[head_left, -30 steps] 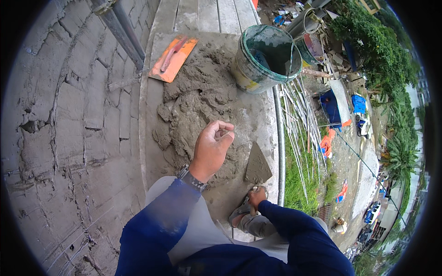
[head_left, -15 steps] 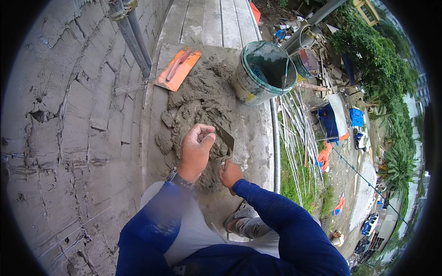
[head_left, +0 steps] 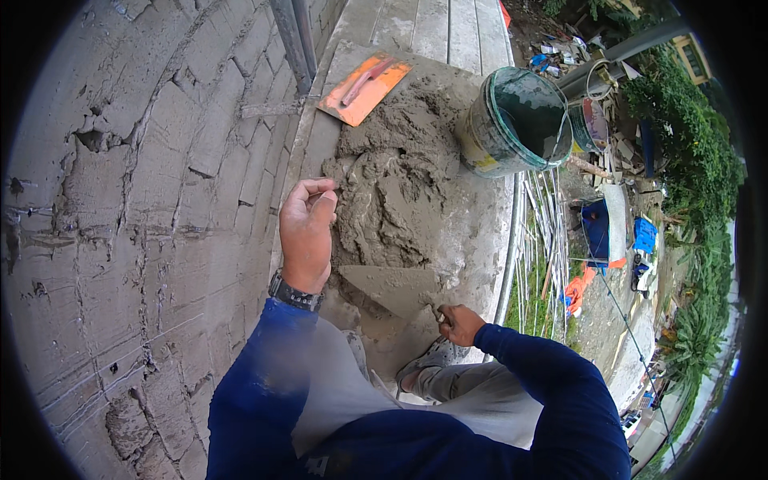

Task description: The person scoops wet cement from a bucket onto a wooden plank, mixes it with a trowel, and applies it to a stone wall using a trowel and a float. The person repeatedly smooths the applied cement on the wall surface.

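Note:
My right hand (head_left: pixel 462 324) is wrapped round the handle of a pointed trowel. The flat blade of the trowel (head_left: pixel 392 286), smeared with grey mortar, points left at the near edge of a wet mortar heap (head_left: pixel 392 192). My left hand (head_left: pixel 307 232) hovers beside the heap's left side, fingers curled with thumb near the fingertips; whether anything small is between them cannot be seen. An orange float (head_left: pixel 366 88) with a reddish handle lies at the far left of the heap. A mortar-stained bucket (head_left: pixel 524 120) stands at its far right.
A rough block wall (head_left: pixel 144 240) partly coated with mortar runs along my left. Metal scaffold poles (head_left: pixel 294 44) rise beside it. The plank platform (head_left: pixel 436 32) ends at a right edge (head_left: pixel 506 248), with long poles, grass and debris far below. My shoe (head_left: pixel 428 360) is near the mortar.
My view has shifted, so the heap and bucket appear further right. The trowel blade has turned from pointing away to lying flat and pointing left. My left hand has moved left, apart from the trowel.

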Demonstrator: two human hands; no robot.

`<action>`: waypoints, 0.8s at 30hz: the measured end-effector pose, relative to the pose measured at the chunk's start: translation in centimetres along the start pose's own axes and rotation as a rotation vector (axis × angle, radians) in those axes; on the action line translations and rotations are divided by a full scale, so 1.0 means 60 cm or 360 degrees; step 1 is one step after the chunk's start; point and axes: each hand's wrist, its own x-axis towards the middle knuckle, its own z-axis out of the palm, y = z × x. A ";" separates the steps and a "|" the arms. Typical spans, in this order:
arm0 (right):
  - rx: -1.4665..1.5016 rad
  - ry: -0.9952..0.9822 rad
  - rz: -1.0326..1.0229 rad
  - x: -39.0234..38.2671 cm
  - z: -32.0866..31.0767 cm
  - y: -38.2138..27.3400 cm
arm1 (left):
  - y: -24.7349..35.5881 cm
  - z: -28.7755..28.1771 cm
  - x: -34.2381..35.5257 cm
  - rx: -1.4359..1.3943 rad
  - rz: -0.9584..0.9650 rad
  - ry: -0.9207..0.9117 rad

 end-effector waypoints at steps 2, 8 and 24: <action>-0.0076 -0.0309 0.0111 -0.021 0.061 0.029 | 0.013 -0.012 -0.018 -0.0002 -0.0056 0.0064; -0.0232 -0.0439 0.0499 0.045 0.180 0.059 | 0.027 -0.025 -0.063 0.0055 -0.0017 0.0174; 0.1016 -0.0518 0.0505 0.143 -0.154 -0.014 | 0.025 0.049 -0.066 0.0044 0.0114 0.0000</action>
